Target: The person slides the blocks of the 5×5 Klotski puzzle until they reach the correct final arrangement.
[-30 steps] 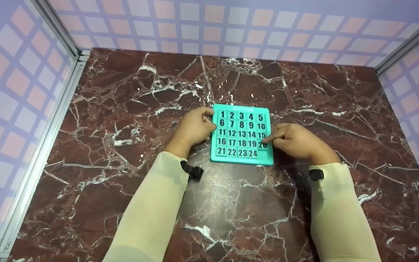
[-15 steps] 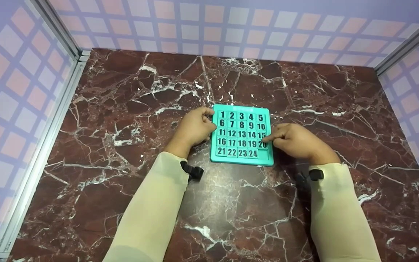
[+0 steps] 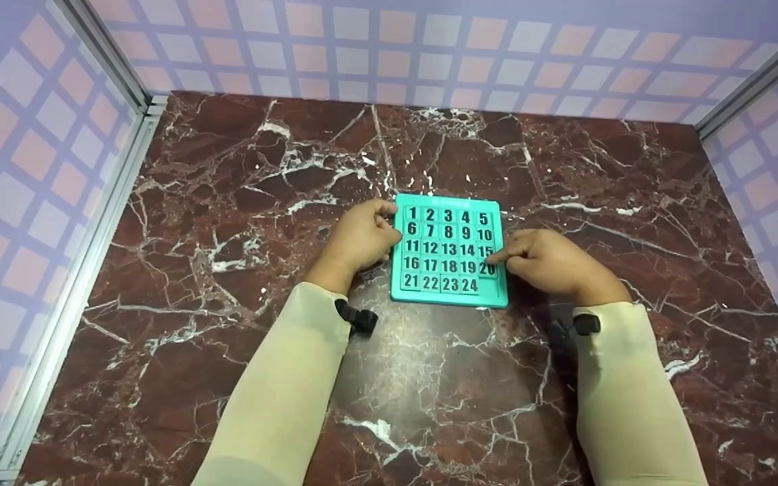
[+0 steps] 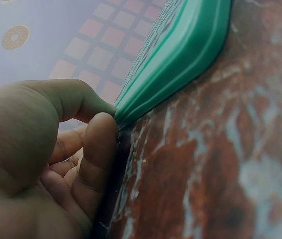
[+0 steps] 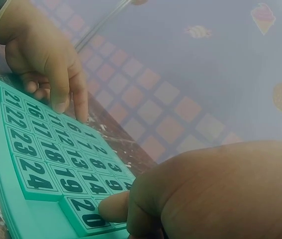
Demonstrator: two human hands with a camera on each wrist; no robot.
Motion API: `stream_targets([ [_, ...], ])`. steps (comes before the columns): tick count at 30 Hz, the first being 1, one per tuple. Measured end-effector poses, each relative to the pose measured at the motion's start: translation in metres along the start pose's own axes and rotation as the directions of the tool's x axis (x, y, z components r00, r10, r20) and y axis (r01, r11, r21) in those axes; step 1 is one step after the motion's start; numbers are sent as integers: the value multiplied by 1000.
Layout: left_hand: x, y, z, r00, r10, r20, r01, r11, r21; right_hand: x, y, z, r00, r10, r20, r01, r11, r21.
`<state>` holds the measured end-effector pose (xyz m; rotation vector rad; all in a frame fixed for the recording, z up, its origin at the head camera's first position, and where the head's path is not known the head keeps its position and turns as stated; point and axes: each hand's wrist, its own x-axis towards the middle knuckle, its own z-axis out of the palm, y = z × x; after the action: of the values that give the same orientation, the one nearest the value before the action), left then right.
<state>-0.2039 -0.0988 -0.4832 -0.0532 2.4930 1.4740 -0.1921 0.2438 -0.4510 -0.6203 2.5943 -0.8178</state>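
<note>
A turquoise sliding number puzzle [image 3: 502,290] lies flat on the marble-patterned table, its tiles reading 1 to 24 in rows. The bottom-right slot, beside tile 24 [image 5: 35,175], holds no tile. My left hand [image 3: 363,236] grips the frame's left edge; in the left wrist view its thumb and a finger meet at the turquoise rim [image 4: 180,62]. From the right, my right hand [image 3: 543,260] reaches over the frame with its index finger extended, the fingertip resting on tile 20 [image 5: 85,211]. The other right fingers are curled under, partly hidden in the right wrist view.
The dark red marbled table [image 3: 227,189] spreads around the puzzle. Checkered panels [image 3: 396,61] stand behind and at both sides, joined by metal rails [image 3: 85,236]. Black straps [image 3: 356,316] sit at both wrists, over pale yellow sleeves [image 3: 632,391].
</note>
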Motion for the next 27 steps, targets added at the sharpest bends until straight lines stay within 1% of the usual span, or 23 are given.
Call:
stream_targets([
  [12, -1, -1, -1, 1000, 7, 5, -7, 1000, 0, 1, -1, 2, 1000, 15, -13, -15, 1000, -7],
  [20, -1, -1, -1, 1000, 4, -2, -4, 1000, 3, 2, -3, 3, 1000, -21, -17, 21, 999, -35],
  [24, -1, -2, 0, 1000, 12, -12, -12, 1000, -8, 3, -6, 4, 1000, -14, -25, 13, 1000, -28],
  [27, -1, -1, 0, 1000, 7, -9, -7, 1000, -26, 2, -7, 5, 999, -5, -45, 4, 1000, -22],
])
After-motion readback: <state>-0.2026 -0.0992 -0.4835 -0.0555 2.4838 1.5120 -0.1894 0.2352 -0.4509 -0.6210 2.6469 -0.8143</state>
